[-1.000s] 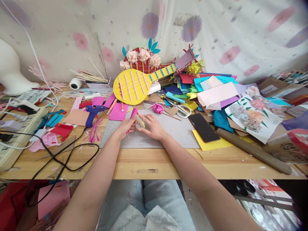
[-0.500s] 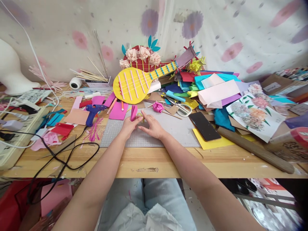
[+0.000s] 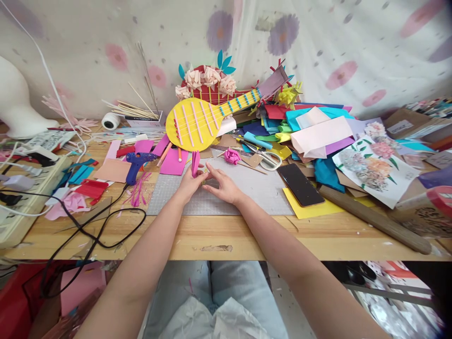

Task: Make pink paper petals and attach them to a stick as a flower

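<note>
Over the cutting mat [image 3: 261, 195], my two hands meet at the fingertips. My left hand [image 3: 189, 184] is closed on a folded magenta paper strip [image 3: 195, 162], which stands up above the thumb. My right hand [image 3: 226, 187] has its thumb and index finger apart, pointing at the left fingertips. A small yellow-green bit shows between the hands, mostly hidden by fingers. A magenta paper flower [image 3: 232, 156] on a thin stick lies just behind my right hand. Magenta paper sheets [image 3: 173, 162] lie behind my left hand.
A yellow paper lute [image 3: 192, 125] leans at the back. Scissors [image 3: 270, 161], a phone [image 3: 301, 185] and a wooden rod [image 3: 374, 220] lie to the right. A blue glue gun [image 3: 136, 167] with a looping black cord and a power strip [image 3: 31, 202] are on the left.
The magenta strip in my left hand has tilted more upright and its folds have fanned slightly. Both hands stay in nearly the same place.
</note>
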`<state>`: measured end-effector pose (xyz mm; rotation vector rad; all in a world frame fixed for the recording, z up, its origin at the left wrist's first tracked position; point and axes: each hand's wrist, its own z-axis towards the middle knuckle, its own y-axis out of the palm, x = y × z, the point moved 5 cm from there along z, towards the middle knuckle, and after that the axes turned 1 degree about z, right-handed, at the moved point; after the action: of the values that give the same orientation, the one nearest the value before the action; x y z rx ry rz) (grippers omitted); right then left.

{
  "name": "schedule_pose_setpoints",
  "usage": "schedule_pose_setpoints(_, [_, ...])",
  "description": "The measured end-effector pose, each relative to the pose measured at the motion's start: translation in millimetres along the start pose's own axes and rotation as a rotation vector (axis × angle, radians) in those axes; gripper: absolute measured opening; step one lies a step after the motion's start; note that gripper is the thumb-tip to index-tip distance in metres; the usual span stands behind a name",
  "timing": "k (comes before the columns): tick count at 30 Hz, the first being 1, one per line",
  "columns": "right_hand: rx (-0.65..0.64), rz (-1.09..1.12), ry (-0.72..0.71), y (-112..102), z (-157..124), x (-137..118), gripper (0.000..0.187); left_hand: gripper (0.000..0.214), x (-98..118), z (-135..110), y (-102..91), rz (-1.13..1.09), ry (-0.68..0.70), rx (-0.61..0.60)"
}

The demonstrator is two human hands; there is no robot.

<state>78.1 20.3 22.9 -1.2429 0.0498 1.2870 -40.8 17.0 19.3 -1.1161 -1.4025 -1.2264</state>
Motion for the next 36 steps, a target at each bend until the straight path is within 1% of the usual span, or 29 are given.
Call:
schedule_pose_setpoints(3, [0.001,0.051,0.02,-2.0,-0.3,0.0,0.071,0.04,-1.6,0.7,-1.5,0.007,-0.018,-0.025])
schedule_pose_setpoints(7, [0.006,0.102,0.038,-3.4,-0.4,0.9,0.069,0.037,-5.8,1.7,-1.4,0.012,-0.08,-0.087])
schedule_pose_setpoints(9, [-0.005,0.145,0.06,-3.4,0.0,1.4,0.068,0.037,-7.2,1.8,0.3,-0.017,-0.111,-0.117])
schedule_pose_setpoints(12, [-0.03,0.183,0.111,-3.6,1.8,0.8,0.066,0.035,-7.4,1.8,2.8,-0.079,-0.127,-0.131])
schedule_pose_setpoints(15, [-0.007,0.057,0.131,-8.2,4.8,-0.1,0.061,0.03,-7.3,2.2,3.2,-0.113,-0.122,-0.108])
schedule_pose_setpoints(18, [0.072,-0.202,0.105,-19.1,6.4,2.7,0.055,0.025,-7.8,2.5,1.6,-0.094,-0.133,-0.083])
schedule_pose_setpoints(20, [0.112,-0.348,0.062,-27.6,5.9,6.7,0.049,0.022,-8.4,2.2,1.8,-0.071,-0.167,-0.112])
schedule_pose_setpoints(21, [0.111,-0.387,0.034,-31.4,5.7,8.9,0.046,0.021,-8.7,1.8,2.3,-0.069,-0.19,-0.137])
schedule_pose_setpoints(24, [0.069,-0.407,-0.046,-43.9,7.8,13.5,0.035,0.018,-8.6,-0.3,4.1,-0.11,-0.262,-0.203])
schedule_pose_setpoints(26, [0.025,-0.375,-0.099,-52.3,13.1,11.6,0.03,0.015,-7.7,-2.4,5.3,-0.138,-0.3,-0.226])
schedule_pose_setpoints(28, [-0.02,-0.289,-0.139,-58.4,21.6,6.3,0.031,0.013,-6.9,-5.4,7.6,-0.155,-0.342,-0.255])
schedule_pose_setpoints(30, [-0.04,-0.115,-0.086,-62.0,32.4,4.5,0.043,0.011,-6.4,-9.2,11.6,-0.19,-0.393,-0.312])
schedule_pose_setpoints(31, [-0.05,0.009,-0.036,-62.0,37.8,5.7,0.049,0.011,-6.2,-11.0,13.5,-0.218,-0.417,-0.347])
schedule_pose_setpoints(32, [-0.032,0.145,0.019,-62.7,42.6,8.6,0.053,0.01,-6.1,-12.2,14.7,-0.251,-0.435,-0.378])
schedule_pose_setpoints(33, [0.026,0.267,0.077,-65.3,46.4,13.7,0.055,0.01,-6.3,-12.5,14.6,-0.284,-0.447,-0.397])
schedule_pose_setpoints(34, [0.114,0.358,0.136,-70.2,48.7,21.1,0.057,0.011,-6.8,-11.7,13.2,-0.313,-0.452,-0.401])
schedule_pose_setpoints(36, [0.3,0.422,0.246,-85.4,47.0,40.6,0.055,0.011,-9.4,-7.4,6.6,-0.35,-0.448,-0.365])
